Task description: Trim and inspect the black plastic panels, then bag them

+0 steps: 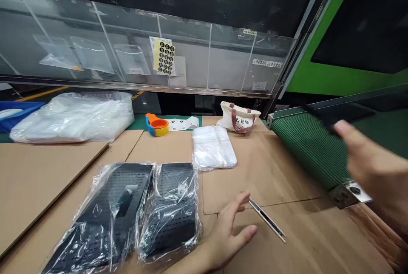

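My left hand (225,233) hovers over the cardboard with fingers spread and nothing in it. Just right of its fingertips lies a thin, pen-like utility knife (267,218). My right hand (371,161), blurred by motion, is at the far right over the green ribbed conveyor belt (314,148). Its thumb presses on a dark flat piece (327,121), whose kind is too smeared to make out. To the left of my left hand are two black perforated panels in clear plastic bags, a narrower one (174,212) and a longer one (105,218).
A stack of clear bags (213,148) lies mid-table. Behind it stand a canvas bag (237,117) and a tape dispenser-like orange, yellow and blue ring (157,126). Bulky plastic wrap (76,117) and a blue bin (21,114) are back left. A cardboard sheet (41,180) lies left.
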The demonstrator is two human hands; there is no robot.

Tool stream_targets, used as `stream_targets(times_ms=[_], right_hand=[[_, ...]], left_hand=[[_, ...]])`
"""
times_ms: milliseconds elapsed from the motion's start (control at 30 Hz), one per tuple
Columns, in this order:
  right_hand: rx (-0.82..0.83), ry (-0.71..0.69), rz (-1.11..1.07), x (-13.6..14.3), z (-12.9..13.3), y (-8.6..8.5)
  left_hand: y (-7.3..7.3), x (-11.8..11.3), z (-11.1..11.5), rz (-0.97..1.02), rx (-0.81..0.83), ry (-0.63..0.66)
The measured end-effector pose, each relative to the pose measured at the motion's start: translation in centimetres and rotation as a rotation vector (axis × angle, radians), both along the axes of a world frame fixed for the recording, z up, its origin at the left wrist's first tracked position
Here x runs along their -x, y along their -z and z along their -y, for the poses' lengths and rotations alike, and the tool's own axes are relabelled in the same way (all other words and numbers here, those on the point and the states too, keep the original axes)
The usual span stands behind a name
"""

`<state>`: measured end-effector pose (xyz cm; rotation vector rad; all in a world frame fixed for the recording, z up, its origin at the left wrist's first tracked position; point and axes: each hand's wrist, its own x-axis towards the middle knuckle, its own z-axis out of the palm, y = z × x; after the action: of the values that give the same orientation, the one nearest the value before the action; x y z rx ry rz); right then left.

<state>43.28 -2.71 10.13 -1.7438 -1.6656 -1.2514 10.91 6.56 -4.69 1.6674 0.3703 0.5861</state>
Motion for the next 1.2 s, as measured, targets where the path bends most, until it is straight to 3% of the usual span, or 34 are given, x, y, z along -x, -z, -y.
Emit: stream_targets(times_ms=[67, 133, 200, 267, 333, 400, 467, 567, 633, 733, 867, 967, 1100, 1200], right_hand=[[0.062, -0.219, 0.114, 7.3, -1.0, 2.5], [0.135, -0.424, 0.044, 13.2, -2.4, 4.7], [0.178, -0.544, -0.064, 17.1, -3.9, 6.3], [0.241, -0.624, -0.167, 19.0, -5.0, 6.9], [0.361, -0.754, -0.258, 19.1, -5.7, 6.4], [0.447, -0.861, -0.376, 17.7, -6.1, 5.2], [0.336, -0.787, -0.592, 15.6, -6.7, 3.9], [0.005, -0.561, -1.110, 12.9, -7.7, 3.0], [-0.052, -0.610, -1.461, 12.3, -8.3, 3.0], [0.063, -0.806, -1.804, 12.9, -8.6, 3.2], [0.219, -0.905, -1.983, 14.0, -8.1, 3.1], [0.186, -0.897, -2.064, 14.0, -7.7, 2.7], [0.102, -0.860, -2.109, 13.6, -7.4, 2.6], [0.090, -0.831, -2.091, 13.5, -7.3, 2.7]], left_hand=[[-1.8, -0.8, 0.2, 0.184, 0.281, 0.017], [-3.7, -1.7, 0.4, 0.355, 0.463, 0.017], [-5.4, -2.2, 0.2, 0.457, 0.579, -0.068], [-6.9, -2.2, -0.4, 0.493, 0.672, -0.273], [-8.1, -1.4, -1.6, 0.497, 0.730, -0.496], [-9.2, -0.1, -2.9, 0.494, 0.736, -0.578], [-10.1, 1.5, -3.8, 0.465, 0.723, -0.519], [-11.2, 3.4, -4.2, 0.413, 0.672, -0.419], [-11.6, 4.3, -4.1, 0.384, 0.641, -0.375], [-11.7, 4.9, -3.7, 0.359, 0.629, -0.313], [-11.5, 5.1, -3.5, 0.342, 0.633, -0.275], [-11.5, 5.2, -3.3, 0.315, 0.616, -0.263], [-12.0, 5.4, -3.3, 0.331, 0.399, -0.431], [-12.3, 5.5, -3.5, 0.276, 0.248, -0.482]])
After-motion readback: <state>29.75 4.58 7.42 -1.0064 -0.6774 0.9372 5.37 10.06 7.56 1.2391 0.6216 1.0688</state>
